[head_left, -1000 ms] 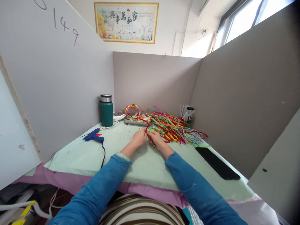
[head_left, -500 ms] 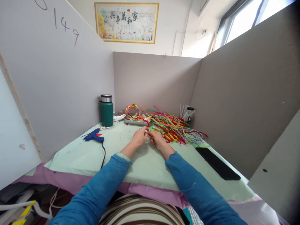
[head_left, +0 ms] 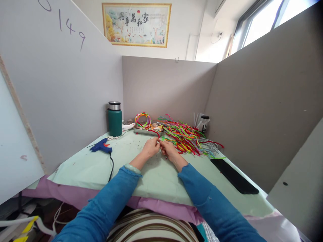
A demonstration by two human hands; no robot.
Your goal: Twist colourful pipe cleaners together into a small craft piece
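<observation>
Both hands meet over the middle of the table, fingertips pinched close together. A red pipe cleaner rises from between the fingers and bends away toward the tray. My left hand is closed on it, its thumb and forefinger at the lower end. My right hand pinches at the same spot, its fingers curled; the part inside the grip is hidden. Just beyond the hands lies a tangled pile of colourful pipe cleaners. Behind my left hand is a metal tray with small pieces in it.
A blue glue gun with a black cord lies at left, near a green bottle. Rings of coloured pipe cleaners stand by the tray. To the right are a black flat pad and a clear jar. Grey partitions enclose the table.
The red pipe cleaner's free end has shifted, now slanting up to the left from the fingertips. Both hands stay almost in place, still together.
</observation>
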